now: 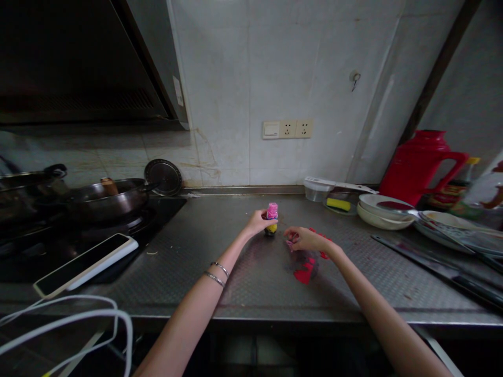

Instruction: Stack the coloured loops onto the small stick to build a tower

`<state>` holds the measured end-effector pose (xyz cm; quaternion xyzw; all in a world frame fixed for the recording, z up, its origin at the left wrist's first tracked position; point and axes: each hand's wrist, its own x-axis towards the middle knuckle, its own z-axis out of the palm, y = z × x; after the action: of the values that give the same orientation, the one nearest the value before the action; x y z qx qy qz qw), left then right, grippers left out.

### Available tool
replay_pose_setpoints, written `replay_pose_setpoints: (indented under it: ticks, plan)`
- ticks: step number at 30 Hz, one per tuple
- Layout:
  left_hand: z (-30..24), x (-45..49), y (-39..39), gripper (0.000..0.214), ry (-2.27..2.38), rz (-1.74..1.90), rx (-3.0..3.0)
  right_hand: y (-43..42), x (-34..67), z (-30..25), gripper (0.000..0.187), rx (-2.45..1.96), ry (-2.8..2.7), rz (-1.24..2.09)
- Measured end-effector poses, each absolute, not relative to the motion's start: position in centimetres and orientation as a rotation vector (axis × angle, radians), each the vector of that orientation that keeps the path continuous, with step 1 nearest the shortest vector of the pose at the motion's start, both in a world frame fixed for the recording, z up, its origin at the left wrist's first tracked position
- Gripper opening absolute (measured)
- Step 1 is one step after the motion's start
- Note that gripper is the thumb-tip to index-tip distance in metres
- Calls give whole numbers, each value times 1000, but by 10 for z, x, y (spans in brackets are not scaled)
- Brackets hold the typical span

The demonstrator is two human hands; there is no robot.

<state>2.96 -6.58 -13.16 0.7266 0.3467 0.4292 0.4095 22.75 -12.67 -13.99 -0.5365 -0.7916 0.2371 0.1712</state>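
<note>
My left hand is closed around a small pink and yellow thing that stands on the steel counter. My right hand rests beside it, fingers pinched on a small pink piece. Under and just behind the right wrist lies a red and clear plastic wrapper. Two thin bangles sit on my left forearm.
A wok and a dark pot sit on the stove at left, with a white-edged phone on the stove's corner. White cables hang at the front left. Bowls, plates, a knife and a red jug crowd the right.
</note>
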Motion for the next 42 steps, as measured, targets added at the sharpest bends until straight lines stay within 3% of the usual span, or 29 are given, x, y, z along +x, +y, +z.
replay_pose_setpoints:
  ticks: [13,26,42]
  plan:
    - [-130,27,-67,35,843,1051,1794,-133,227,-129,44,-1488,-2437,756]
    - [-130,25,-66,36,826,1029,1803,-132,228,-131,18,-1386,-2401,797]
    - [-129,24,-65,37,856,1005,1834,-131,225,-136,17,-1490,-2243,869]
